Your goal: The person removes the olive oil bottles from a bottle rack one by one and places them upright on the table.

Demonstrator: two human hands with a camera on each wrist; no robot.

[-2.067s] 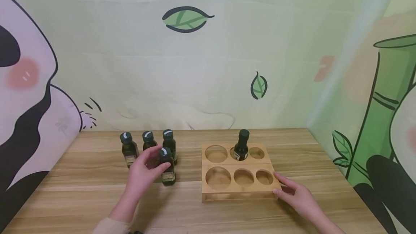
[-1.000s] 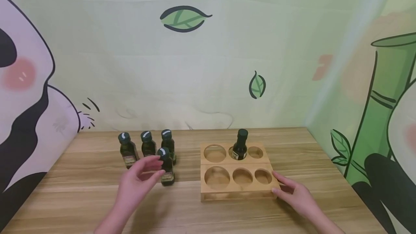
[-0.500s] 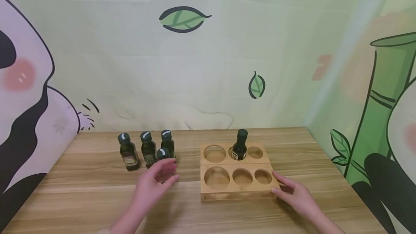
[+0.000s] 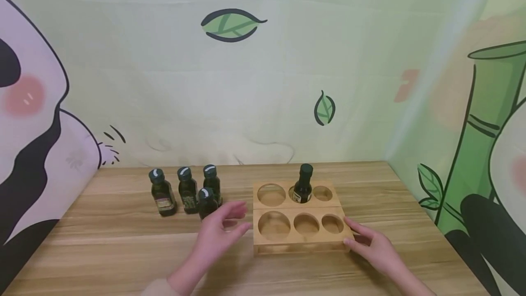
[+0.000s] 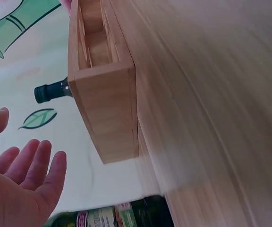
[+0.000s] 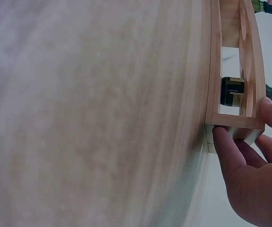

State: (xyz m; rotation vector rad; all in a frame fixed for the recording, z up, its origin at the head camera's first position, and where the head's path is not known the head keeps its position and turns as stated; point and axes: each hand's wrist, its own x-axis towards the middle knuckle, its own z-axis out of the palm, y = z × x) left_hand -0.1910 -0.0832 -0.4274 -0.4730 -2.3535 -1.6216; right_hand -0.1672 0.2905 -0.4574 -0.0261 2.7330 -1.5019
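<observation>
My left hand (image 4: 219, 234) hovers just left of the wooden bottle rack (image 4: 287, 208), fingers apart and nothing between them. The left wrist view shows its fingers (image 5: 44, 165) spread beside the rack's end wall. At the rack's front right corner, my right hand (image 4: 376, 248) grips the edge, thumb on top and fingers against the side in the right wrist view. One dark bottle (image 4: 303, 188) with a long neck stands in the rack's back middle hole. Behind my left hand is a dark glass bottle (image 4: 207, 202), its lower part hidden.
Three more dark capped bottles stand upright at the left: the leftmost bottle (image 4: 163, 195), the middle bottle (image 4: 188, 193) and the right one (image 4: 211, 182). The wood-grain table (image 4: 102, 241) ends at a printed backdrop (image 4: 164, 81).
My left hand has come away from the front bottle and moved right toward the rack, carrying nothing. The bottles stay standing. My right hand keeps its hold on the rack.
</observation>
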